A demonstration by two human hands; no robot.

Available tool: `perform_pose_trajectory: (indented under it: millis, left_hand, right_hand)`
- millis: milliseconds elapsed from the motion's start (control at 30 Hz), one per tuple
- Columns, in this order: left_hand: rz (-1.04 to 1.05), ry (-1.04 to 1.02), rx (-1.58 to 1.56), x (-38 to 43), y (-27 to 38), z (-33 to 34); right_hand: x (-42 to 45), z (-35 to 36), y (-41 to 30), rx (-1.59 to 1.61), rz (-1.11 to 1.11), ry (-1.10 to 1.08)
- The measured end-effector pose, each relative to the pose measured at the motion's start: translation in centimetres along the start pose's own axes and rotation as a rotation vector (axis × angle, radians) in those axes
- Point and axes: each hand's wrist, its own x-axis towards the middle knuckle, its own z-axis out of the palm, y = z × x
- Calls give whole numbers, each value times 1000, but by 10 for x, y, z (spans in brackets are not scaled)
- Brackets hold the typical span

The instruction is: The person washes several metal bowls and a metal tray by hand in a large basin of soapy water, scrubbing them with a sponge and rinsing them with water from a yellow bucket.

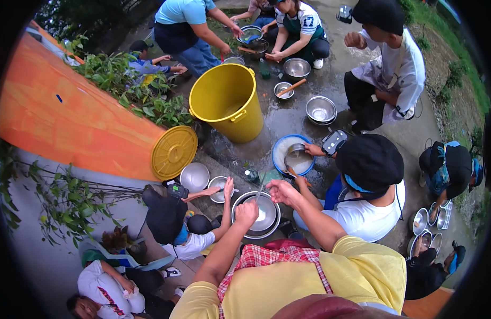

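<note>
My left hand (246, 213) is closed around the handle end of a thin metal utensil (261, 181), which points up and away; its exact kind is hard to make out. Just right of the utensil, my right hand (284, 193) is half curled with the fingers apart, and I see nothing in it. Beneath both hands stands a wide metal basin (238, 228) with a smaller metal bowl (266, 213) inside it. Beyond the hands, a green scouring pad or cloth (271, 175) lies near a bottle with a pale cap (250, 174).
At right, a person dips a metal pot (296, 159) into a blue basin (275, 153) of cloudy water. Another person's hands reach over a small metal bowl (217, 196) at left. A tall yellow bin (225, 107), its lid (174, 153) and several metal bowls (321, 109) stand on wet concrete.
</note>
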Motion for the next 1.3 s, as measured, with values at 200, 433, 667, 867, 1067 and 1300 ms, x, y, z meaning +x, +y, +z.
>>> perform_pose_trajectory:
  millis: [200,433,667,867,1067,1300]
  left_hand:
    - [-31,190,-25,-3,13,-25]
    - [-347,-37,-356,-4,25,-40]
    - [-387,84,-372,-8,21,-19]
    - [-350,309,-232,-18,16,-2]
    - [-470,232,-343,-19,13,-1]
    - [-492,174,-331,-11,17,-15]
  right_hand:
    - [-10,-19,23,-3,-117,282]
    - [-19,-28,59,-109,-145,213]
    - [-20,-43,76,-89,3,235]
    - [-19,-48,73,-86,24,257]
    - [-20,-51,75,-136,75,259]
    - [-17,-59,83,-140,81,259]
